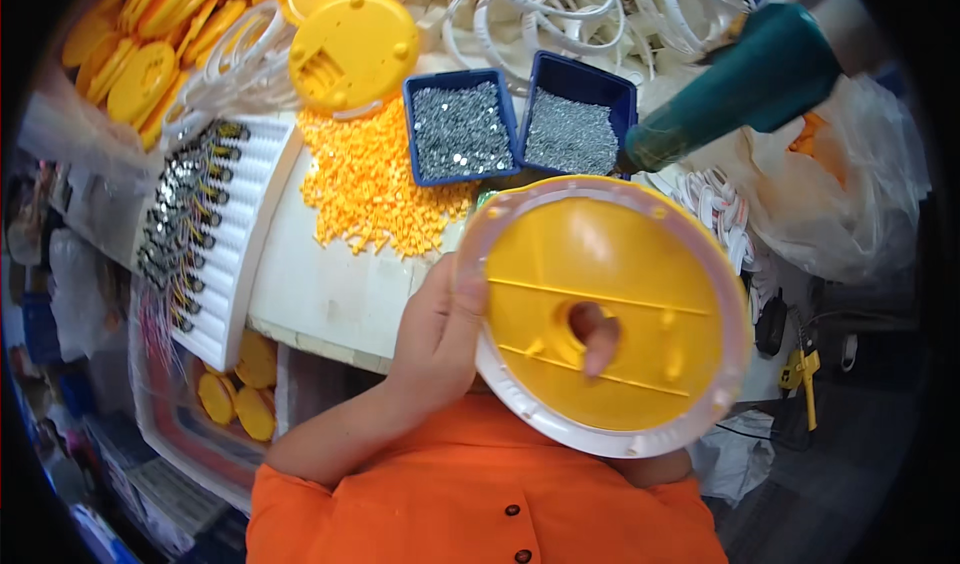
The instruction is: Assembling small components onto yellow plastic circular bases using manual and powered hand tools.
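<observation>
A round yellow plastic cover (600, 234) with a white ring (545, 419) around its rim is held up in front of my orange shirt. My left hand (440, 334) grips its left edge, thumb on the near face. Most of my right hand (600, 346) is hidden behind the cover; one fingertip pokes through the central hole. Just beyond are two blue bins, the left bin (411, 134) with small shiny metal parts and the right bin (630, 104) with fine grey metal pieces. A teal tapered tool (740, 84) slants down toward the right bin.
Small orange plastic pieces (360, 179) lie heaped on the white table (320, 299). To the left, a ribbed white tray (225, 264) carries wired black parts. Yellow discs (145, 79), another yellow cover (355, 49) and white rings (545, 14) crowd the back. A plastic bag (850, 179) stands right.
</observation>
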{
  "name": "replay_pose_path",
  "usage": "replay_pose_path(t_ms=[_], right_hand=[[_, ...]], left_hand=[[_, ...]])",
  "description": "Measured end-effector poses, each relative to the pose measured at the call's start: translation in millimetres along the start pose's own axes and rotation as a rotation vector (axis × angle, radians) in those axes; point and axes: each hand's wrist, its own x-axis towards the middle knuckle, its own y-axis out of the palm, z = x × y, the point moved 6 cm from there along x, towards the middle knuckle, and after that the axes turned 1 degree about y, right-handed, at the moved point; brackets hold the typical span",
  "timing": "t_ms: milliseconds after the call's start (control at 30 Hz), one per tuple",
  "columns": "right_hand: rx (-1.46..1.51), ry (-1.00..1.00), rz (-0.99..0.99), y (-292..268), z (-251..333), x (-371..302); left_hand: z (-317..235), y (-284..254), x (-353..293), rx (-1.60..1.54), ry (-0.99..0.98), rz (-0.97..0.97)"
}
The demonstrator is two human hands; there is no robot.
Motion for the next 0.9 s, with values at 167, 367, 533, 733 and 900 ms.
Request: replay_pose_path(t_ms=[167,367,533,733,900], right_hand=[[-0.466,-0.615,-0.1,-15.6,55.5,-32.2],[-1.179,-0.672,-0.168,-9.9,48.5,-24.4],[-1.288,-0.667,-0.176,-3.7,34.1,-13.1],[-1.333,-0.641,-0.136,5.5,30.0,-0.5],[-1.403,-0.671,-0.07,21.1,39.3,4.3]], left_hand=[[-11.1,-28.7,18.1,0.028,-0.028,-0.089],[22.9,-41.2,7.7,0.475,-0.067,0.064],[30.7,-30.8,5.5,0.571,-0.066,0.115],[37.4,-35.1,6.2,0.431,-0.094,0.114],[43.1,-33.8,5.1,0.334,-0.132,0.174]])
